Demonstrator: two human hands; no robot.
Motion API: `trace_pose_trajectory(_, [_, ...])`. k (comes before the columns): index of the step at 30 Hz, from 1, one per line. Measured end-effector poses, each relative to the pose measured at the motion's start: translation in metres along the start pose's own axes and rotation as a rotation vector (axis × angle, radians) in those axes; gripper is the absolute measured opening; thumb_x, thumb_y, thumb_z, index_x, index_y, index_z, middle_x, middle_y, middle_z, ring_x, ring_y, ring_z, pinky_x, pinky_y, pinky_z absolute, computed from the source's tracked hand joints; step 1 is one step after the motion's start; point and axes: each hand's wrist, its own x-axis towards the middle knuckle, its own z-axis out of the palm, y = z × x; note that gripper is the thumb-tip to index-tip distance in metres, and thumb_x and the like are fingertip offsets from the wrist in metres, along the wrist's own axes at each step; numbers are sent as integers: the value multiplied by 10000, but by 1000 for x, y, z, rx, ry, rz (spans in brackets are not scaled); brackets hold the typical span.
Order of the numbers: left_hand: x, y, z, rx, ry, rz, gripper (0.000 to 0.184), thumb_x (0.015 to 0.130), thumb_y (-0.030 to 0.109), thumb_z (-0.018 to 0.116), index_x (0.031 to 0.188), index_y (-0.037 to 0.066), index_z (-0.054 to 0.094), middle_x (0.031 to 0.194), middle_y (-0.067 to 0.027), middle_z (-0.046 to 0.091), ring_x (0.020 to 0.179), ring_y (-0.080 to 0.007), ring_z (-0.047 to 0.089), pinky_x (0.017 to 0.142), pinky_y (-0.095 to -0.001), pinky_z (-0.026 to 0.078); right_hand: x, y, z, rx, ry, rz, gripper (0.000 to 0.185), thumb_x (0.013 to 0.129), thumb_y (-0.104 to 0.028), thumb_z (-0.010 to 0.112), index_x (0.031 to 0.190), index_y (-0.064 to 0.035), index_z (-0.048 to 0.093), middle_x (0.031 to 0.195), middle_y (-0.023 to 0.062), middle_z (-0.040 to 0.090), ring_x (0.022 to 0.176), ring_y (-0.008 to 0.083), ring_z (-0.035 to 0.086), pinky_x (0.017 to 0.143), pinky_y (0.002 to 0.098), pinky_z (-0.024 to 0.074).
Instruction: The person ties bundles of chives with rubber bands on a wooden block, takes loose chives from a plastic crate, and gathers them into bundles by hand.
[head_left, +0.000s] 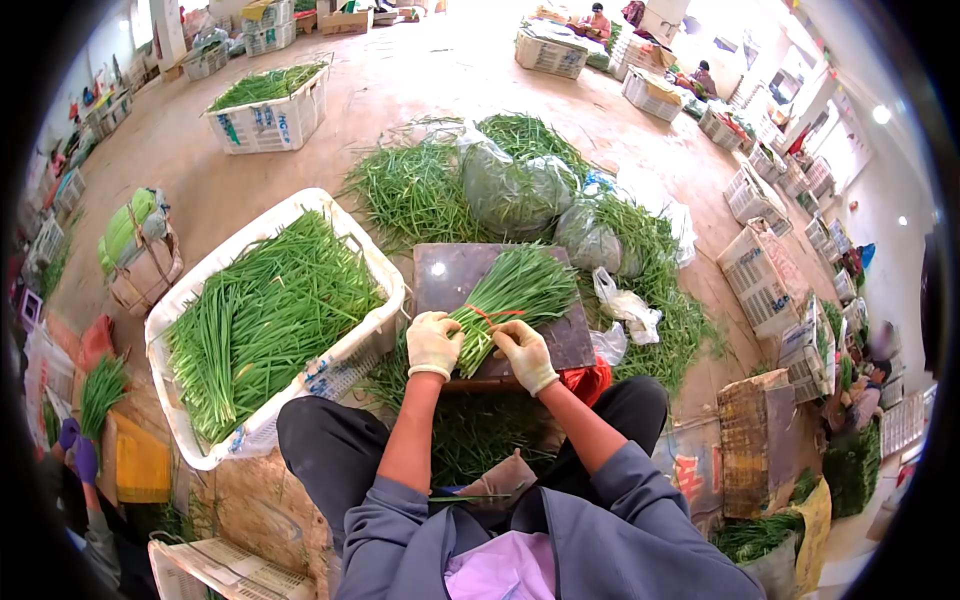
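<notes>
A bundle of long green stalks [522,285] lies on a small dark table [440,270] before my knees, with a red tie [490,317] around it. Wearing a pale glove, my left hand [435,343] is closed around the stalk ends on the left side. My right hand [524,354], gloved too, has its fingers pinched at the right side of the bundle, close to an end of the red tie. What exactly those fingertips hold is too small to make out. To the left stands a white crate [390,275] full of similar stalks.
Loose greens [410,190] and filled plastic bags [510,195] lie beyond the table. A red bag [588,381] is by my right knee. At far left, a co-worker's purple-gloved hand [85,458] is near greens. More crates [268,125] and seated people are farther off.
</notes>
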Motion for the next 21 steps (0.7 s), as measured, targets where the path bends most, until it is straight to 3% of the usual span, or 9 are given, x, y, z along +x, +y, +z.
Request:
trace_pose_trajectory(3, [2, 3, 5, 51, -24, 7, 117, 672, 151, 779, 777, 108, 750, 929, -71, 705, 955, -285, 636, 879, -408, 501, -3, 0, -2, -39, -17, -3, 109, 937, -92, 649, 1016, -17, 653, 903, 16, 661, 782, 68, 604, 671, 230, 533])
trace_pose_trajectory(7, [-7, -5, 16, 146, 20, 15, 55, 753, 116, 709, 773, 71, 684, 870, -91, 680, 922, -308, 629, 850, -423, 502, -2, 2, -3, -28, -46, -11, 103, 941, -79, 633, 1012, -4, 639, 998, 52, 684, 803, 86, 621, 691, 236, 546])
trace_pose_trajectory(10, [-19, -3, 3, 52, -15, -338, 90, 793, 127, 701, 845, 58, 674, 911, -132, 660, 916, -338, 619, 846, -447, 492, -1, -2, -2, -32, -46, 11, 115, 941, -104, 642, 1002, -7, 639, 982, 46, 679, 801, 81, 615, 678, 237, 543])
trace_pose_trajectory(11, [-19, 2, -3, 63, -20, -334, 90, 793, 127, 701, 845, 58, 674, 911, -132, 660, 916, -338, 619, 846, -447, 492, -2, -1, 0, -20, -44, 11, 115, 941, -104, 642, 1002, -7, 639, 982, 46, 679, 801, 81, 615, 678, 237, 543])
trace_pose_trajectory(13, [-22, 13, -14, 143, 221, -181, 100, 800, 134, 703, 826, 43, 670, 890, -121, 657, 900, -332, 630, 825, -434, 496, -2, -4, 4, 4, -35, -9, 136, 926, -124, 666, 985, -2, 652, 866, 25, 664, 753, 73, 605, 636, 243, 532])
trace_pose_trajectory(14, [-24, 18, -19, 150, 267, -146, 138, 853, 156, 686, 888, 23, 674, 884, -88, 681, 793, -282, 656, 726, -394, 512, -2, -7, 4, 7, -33, -6, 136, 926, -124, 666, 985, -2, 652, 866, 25, 664, 753, 73, 605, 636, 243, 532])
trace_pose_trajectory(15, [-28, 20, -16, 152, 263, -148, 138, 853, 156, 686, 888, 23, 674, 884, -88, 681, 793, -282, 656, 726, -394, 512, -3, -10, 5, -5, -35, 14, 133, 932, -121, 658, 984, 0, 644, 867, 33, 668, 748, 79, 613, 641, 240, 534])
trace_pose_trajectory(18, [-37, 27, -8, -562, -146, -642, 275, 973, 259, 613, 1050, 1, 667, 798, -32, 694, 599, -125, 595, 578, -261, 476, -3, -12, 10, 2, -55, 43, 121, 932, -105, 654, 978, 5, 634, 850, 40, 669, 723, 88, 620, 637, 237, 532])
trace_pose_trajectory(21, [-26, 34, -10, -966, -410, -1023, 367, 1002, 359, 544, 896, 23, 644, 739, -59, 670, 557, -138, 585, 514, -253, 442, -1, -3, 11, 32, -59, 18, 111, 916, -77, 670, 971, 11, 628, 834, 42, 666, 699, 88, 620, 622, 238, 526])
